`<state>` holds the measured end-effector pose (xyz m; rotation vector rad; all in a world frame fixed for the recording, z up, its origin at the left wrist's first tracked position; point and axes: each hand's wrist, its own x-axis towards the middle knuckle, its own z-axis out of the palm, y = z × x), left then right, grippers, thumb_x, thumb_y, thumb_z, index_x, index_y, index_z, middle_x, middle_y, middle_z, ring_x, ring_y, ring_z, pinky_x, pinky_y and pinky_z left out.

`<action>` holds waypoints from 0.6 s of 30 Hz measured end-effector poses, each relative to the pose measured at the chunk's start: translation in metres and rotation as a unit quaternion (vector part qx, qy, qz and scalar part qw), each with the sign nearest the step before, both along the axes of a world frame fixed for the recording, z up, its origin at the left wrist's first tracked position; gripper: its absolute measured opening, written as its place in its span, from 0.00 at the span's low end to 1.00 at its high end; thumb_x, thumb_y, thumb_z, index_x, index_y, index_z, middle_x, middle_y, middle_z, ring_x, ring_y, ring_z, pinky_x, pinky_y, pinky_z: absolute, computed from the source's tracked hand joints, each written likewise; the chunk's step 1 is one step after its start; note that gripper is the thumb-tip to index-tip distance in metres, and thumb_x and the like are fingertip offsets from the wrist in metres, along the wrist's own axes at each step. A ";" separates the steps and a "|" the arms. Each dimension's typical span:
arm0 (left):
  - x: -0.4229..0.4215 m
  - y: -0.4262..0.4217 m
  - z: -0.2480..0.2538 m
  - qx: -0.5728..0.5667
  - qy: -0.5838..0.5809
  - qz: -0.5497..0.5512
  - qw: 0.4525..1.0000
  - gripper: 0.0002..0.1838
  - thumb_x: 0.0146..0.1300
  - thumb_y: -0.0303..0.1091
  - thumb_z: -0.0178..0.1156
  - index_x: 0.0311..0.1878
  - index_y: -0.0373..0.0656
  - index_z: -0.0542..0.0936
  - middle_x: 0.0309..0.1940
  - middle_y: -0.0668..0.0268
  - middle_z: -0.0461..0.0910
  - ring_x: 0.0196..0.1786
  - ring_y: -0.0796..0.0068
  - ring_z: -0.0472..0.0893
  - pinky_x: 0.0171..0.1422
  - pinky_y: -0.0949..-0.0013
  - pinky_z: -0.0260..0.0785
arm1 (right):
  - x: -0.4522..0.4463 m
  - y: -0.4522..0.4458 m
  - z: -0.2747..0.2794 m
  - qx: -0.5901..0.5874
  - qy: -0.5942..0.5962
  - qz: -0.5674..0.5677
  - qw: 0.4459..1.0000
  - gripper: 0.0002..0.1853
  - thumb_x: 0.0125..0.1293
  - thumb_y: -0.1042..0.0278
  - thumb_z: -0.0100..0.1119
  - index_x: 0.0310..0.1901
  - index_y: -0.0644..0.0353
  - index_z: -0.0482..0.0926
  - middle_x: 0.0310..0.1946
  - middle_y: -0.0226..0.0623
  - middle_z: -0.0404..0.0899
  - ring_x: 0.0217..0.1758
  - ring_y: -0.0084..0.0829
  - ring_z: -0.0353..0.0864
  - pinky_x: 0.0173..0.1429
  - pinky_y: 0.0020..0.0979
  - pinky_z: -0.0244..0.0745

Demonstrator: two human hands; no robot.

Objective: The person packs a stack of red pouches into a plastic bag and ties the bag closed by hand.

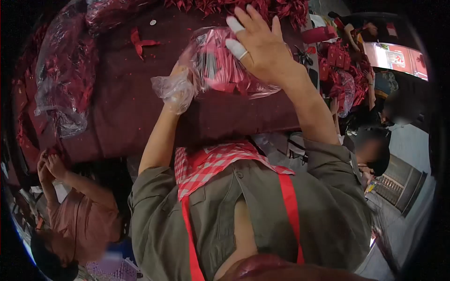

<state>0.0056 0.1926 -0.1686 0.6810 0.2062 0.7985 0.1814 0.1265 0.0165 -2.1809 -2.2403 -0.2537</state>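
Observation:
A clear plastic bag (220,70) holding red pieces lies on the dark red cloth of the table in front of me. My left hand (180,91) grips the bag's gathered left end, and crumpled plastic covers most of its fingers. Over the bag's right side, my right hand (265,51) is open with the fingers spread. White covers (236,48) wrap two of its fingertips. Whether the right palm touches the plastic, I cannot tell. A small red folded piece (142,43) rests on the cloth up and to the left of the bag.
Long plastic bags of red pieces (65,70) lie along the table's left side. A red heap (206,5) is at the far edge. At lower left a person (84,210) works with both hands at the table edge. More people and red goods (340,61) are at right.

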 end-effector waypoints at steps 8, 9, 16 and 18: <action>0.013 0.016 -0.015 0.106 0.073 -0.013 0.992 0.33 0.67 0.49 0.47 0.68 0.38 0.55 0.65 0.59 0.61 0.67 0.67 0.61 0.69 0.67 0.55 | -0.033 0.012 -0.054 -0.018 0.052 0.023 0.998 0.33 0.67 0.44 0.38 0.65 0.62 0.59 0.69 0.49 0.51 0.73 0.45 0.45 0.70 0.59 0.37; 0.013 0.017 -0.021 0.107 0.070 -0.018 0.992 0.34 0.68 0.51 0.46 0.69 0.39 0.54 0.66 0.58 0.59 0.68 0.66 0.59 0.70 0.66 0.54 | -0.035 0.014 -0.047 -0.024 -0.010 0.015 1.000 0.32 0.67 0.45 0.39 0.64 0.62 0.61 0.68 0.49 0.52 0.73 0.45 0.47 0.69 0.59 0.41; -0.001 0.005 -0.006 0.030 0.228 -0.019 0.973 0.31 0.66 0.48 0.47 0.65 0.36 0.59 0.52 0.60 0.69 0.49 0.69 0.71 0.52 0.70 0.63 | -0.040 0.021 -0.070 0.009 0.075 0.047 0.996 0.36 0.66 0.39 0.36 0.64 0.62 0.61 0.69 0.46 0.51 0.74 0.44 0.45 0.71 0.56 0.39; -0.002 0.004 -0.017 -0.014 0.227 -0.017 0.974 0.30 0.67 0.46 0.48 0.65 0.37 0.58 0.52 0.61 0.69 0.50 0.70 0.71 0.53 0.70 0.63 | -0.018 0.020 -0.042 -0.054 0.072 0.056 0.994 0.35 0.67 0.40 0.37 0.64 0.62 0.62 0.68 0.46 0.52 0.73 0.43 0.46 0.70 0.55 0.41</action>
